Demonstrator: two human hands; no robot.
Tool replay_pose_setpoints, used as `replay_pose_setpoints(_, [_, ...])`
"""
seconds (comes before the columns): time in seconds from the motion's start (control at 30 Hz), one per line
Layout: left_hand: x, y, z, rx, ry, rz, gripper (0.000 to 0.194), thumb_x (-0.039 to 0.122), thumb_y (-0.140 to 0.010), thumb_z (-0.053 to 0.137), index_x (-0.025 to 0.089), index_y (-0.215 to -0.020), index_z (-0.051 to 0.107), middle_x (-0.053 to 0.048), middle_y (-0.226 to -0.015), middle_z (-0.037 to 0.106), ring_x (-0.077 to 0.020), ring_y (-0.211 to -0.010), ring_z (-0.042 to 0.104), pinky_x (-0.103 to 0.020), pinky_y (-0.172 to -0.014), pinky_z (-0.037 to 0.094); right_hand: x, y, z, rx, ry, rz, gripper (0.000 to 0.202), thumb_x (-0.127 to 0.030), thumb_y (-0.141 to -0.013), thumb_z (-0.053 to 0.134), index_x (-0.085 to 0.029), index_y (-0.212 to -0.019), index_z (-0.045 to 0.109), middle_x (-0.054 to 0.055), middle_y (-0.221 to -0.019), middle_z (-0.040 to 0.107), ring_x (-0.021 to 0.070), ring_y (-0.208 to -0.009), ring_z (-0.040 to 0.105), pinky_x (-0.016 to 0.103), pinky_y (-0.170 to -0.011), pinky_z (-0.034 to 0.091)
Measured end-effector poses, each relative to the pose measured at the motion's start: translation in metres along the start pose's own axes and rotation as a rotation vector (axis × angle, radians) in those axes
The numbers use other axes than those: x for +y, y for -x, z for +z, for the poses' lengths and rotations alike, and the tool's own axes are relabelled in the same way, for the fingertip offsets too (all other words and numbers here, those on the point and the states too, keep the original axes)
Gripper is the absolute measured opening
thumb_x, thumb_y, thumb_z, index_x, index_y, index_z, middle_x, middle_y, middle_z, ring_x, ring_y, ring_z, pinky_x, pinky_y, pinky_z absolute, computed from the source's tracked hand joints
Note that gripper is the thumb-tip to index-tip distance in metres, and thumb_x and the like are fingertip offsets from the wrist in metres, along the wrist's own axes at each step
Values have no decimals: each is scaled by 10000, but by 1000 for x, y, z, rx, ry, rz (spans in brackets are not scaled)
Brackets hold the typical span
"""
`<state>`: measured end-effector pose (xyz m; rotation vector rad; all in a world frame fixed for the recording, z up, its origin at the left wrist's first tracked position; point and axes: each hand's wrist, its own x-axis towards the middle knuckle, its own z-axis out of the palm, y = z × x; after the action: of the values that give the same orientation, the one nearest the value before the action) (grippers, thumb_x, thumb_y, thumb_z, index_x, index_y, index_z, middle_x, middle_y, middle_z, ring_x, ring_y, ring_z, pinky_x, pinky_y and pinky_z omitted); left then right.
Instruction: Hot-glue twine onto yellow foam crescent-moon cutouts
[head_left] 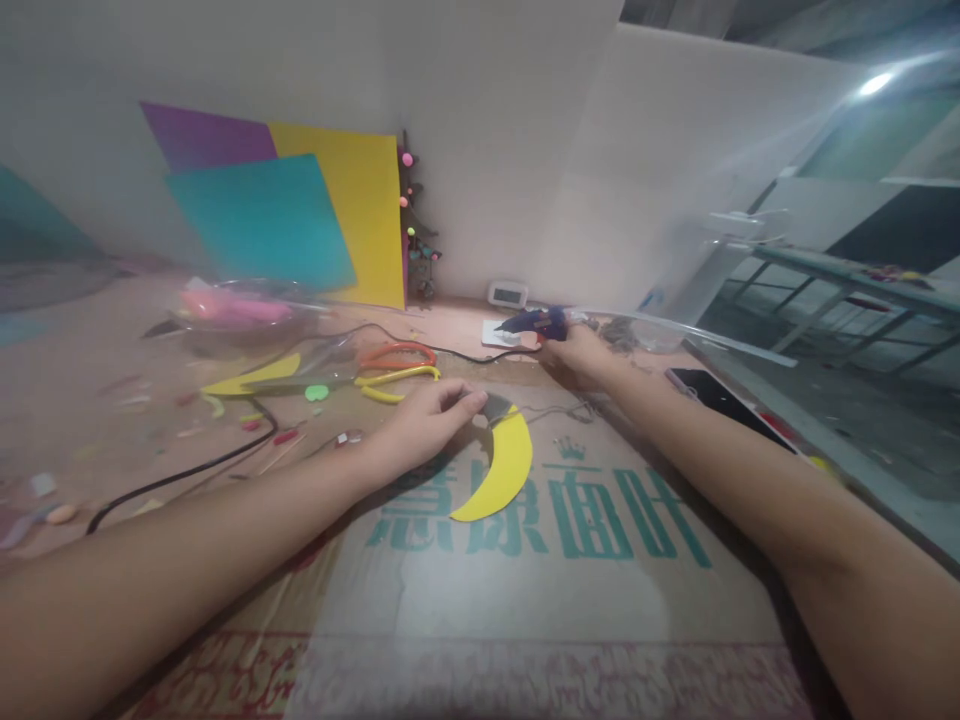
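A yellow crescent (512, 465), looking like cut foam or card, lies over the printed cardboard with its lower tip pointing left. At its upper end is a dark grey part with thin twine trailing off to the right. My left hand (442, 415) is closed, pinching that upper end between thumb and fingers. Farther back, my right hand (581, 348) is wrapped around a dark blue glue gun (547, 322), whose nozzle points left above a small white pad (493, 334). The glue gun is apart from the crescent. A black cord (480, 358) runs left from it.
Orange-and-yellow-handled scissors (397, 368) lie left of my left hand, near a yellow scrap (259, 378) and small bits. Coloured sheets (262, 220) lean on the back wall. A small white digital device (508, 294) stands behind. A phone (724, 405) lies at right.
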<state>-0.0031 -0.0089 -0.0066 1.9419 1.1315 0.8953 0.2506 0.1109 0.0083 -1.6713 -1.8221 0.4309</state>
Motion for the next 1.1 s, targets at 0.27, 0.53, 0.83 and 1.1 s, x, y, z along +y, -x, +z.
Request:
replay_pose_setpoints(0.27, [-5, 0, 2, -9, 52, 19, 375, 483, -903, 442, 176, -714, 543, 35, -574, 504, -111, -527, 454, -223, -490, 334, -14, 31, -31, 29, -80, -23, 244, -406, -787, 622, -164, -765, 652, 26, -577, 627, 151, -564, 585, 246, -554, 436])
replay_pose_setpoints(0.53, [-7, -2, 1, 104, 15, -16, 378, 503, -892, 452, 179, -710, 521, 31, -586, 493, -116, -536, 453, -215, -471, 328, -38, 98, -34, -439, -433, -223, 312, -448, -853, 566, -173, -923, 697, 27, -672, 693, 142, -578, 624, 252, -586, 463])
replay_pose_setpoints(0.83, [-6, -1, 0, 141, 129, -38, 368, 495, -893, 458, 182, -700, 486, 39, -590, 454, -98, -517, 417, -206, -456, 305, -55, 117, -40, -617, -474, -193, 249, -369, -834, 576, -171, -709, 660, 33, -696, 699, 136, -573, 637, 269, -608, 508])
replay_pose_setpoints(1.1, [-2, -1, -1, 137, 214, -24, 353, 463, -914, 431, 183, -701, 462, 38, -584, 453, -100, -523, 436, -214, -487, 334, -58, 124, -57, -373, -176, -202, 215, -429, -756, 658, -216, -745, 688, 35, -756, 714, 199, -713, 656, 305, -633, 516])
